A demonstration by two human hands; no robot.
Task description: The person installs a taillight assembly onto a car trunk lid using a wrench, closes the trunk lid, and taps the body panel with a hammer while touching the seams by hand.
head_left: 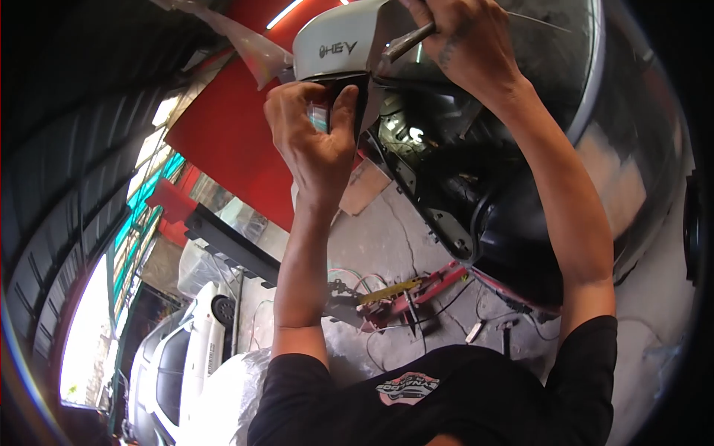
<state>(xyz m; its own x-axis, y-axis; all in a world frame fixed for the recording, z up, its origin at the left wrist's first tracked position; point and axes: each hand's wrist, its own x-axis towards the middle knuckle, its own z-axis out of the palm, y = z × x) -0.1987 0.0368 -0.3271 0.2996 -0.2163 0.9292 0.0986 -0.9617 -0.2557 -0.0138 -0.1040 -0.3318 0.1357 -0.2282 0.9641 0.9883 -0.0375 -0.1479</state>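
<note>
At the top centre is a light grey car panel (335, 44) with dark lettering on it. Fingers bent, my left hand (316, 123) grips the panel's dark lower edge (361, 93). My right hand (472, 44) is closed around a metal tool (407, 44), which points left toward the side of the panel. Below and to the right of the panel lies the open front of a dark car, with a black wheel arch liner (520, 230). The tips of some right-hand fingers are cut off by the top of the view.
A red jack (446, 282) with a yellow bar (390, 291) stands on the concrete floor below. A dark lift arm (230, 245) reaches in from the left. Cardboard (364, 186) lies on the floor. A white car (182, 364) is at the lower left, near plastic sheeting (230, 394).
</note>
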